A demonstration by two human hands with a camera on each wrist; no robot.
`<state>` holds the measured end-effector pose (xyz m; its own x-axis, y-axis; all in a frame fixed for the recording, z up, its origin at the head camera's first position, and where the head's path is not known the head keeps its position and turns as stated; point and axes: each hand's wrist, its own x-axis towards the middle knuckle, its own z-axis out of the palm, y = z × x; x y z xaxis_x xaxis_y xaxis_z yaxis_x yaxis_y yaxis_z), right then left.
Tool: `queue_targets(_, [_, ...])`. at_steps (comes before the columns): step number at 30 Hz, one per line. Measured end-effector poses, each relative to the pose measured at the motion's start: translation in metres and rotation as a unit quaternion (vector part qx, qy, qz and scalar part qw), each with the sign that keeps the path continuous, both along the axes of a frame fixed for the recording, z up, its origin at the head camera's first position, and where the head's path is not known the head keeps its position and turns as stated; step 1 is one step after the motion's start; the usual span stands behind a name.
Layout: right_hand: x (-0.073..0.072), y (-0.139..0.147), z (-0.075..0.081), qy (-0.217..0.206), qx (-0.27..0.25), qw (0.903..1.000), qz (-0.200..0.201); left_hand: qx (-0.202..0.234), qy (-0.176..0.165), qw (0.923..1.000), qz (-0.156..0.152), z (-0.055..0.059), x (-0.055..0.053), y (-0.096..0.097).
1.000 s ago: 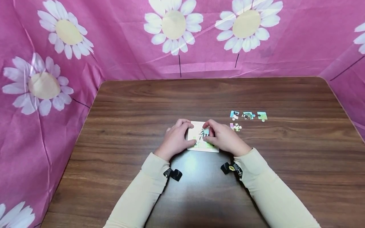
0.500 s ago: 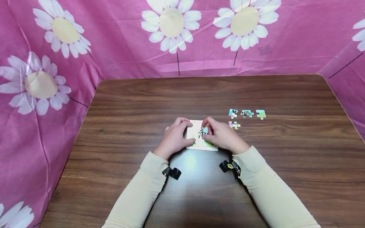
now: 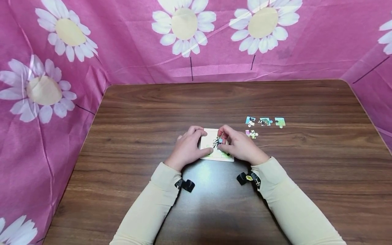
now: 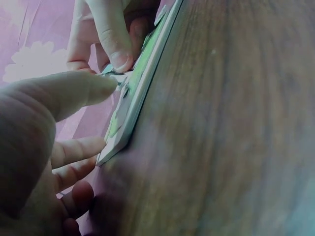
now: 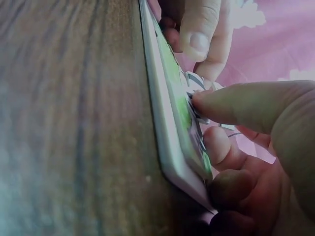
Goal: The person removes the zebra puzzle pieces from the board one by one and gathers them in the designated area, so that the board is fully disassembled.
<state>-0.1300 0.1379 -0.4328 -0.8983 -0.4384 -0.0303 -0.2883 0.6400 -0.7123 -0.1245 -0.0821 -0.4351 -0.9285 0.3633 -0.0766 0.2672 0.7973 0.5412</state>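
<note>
The right hand (image 3: 238, 143) pinched a striped piece (image 3: 216, 143) over the puzzle board (image 3: 218, 159); the left hand (image 3: 190, 146) lay open at its left edge, thumb edged inward since; the piece seemed not yet seated.

Compared with half a second ago, the left hand's (image 3: 187, 149) thumb has slid toward two o'clock over the thin, pale rectangular puzzle board (image 3: 210, 134), nearer the black-and-white striped puzzle piece (image 3: 216, 142), whose light-blue part shows smaller.
</note>
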Motion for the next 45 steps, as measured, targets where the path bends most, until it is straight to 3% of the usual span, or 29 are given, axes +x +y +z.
queue_targets(6, [0.002, 0.001, 0.000, 0.001, -0.042, 0.9991, -0.007, -0.025, -0.002, 0.9996, 0.015, 0.001, 0.001, 0.005])
queue_targets(16, [0.008, 0.003, -0.002, -0.034, -0.136, 0.9901, 0.008, -0.040, -0.012, 0.9988, 0.024, 0.004, 0.002, 0.009])
queue_targets(41, [0.004, 0.020, -0.012, -0.077, -0.208, 0.9740, 0.049, -0.039, -0.023, 0.9987, 0.024, 0.005, 0.001, 0.008])
queue_targets(45, [0.004, 0.023, -0.006, -0.097, -0.222, 0.9703, 0.007, -0.041, -0.022, 0.9987, 0.022, 0.005, 0.001, 0.008])
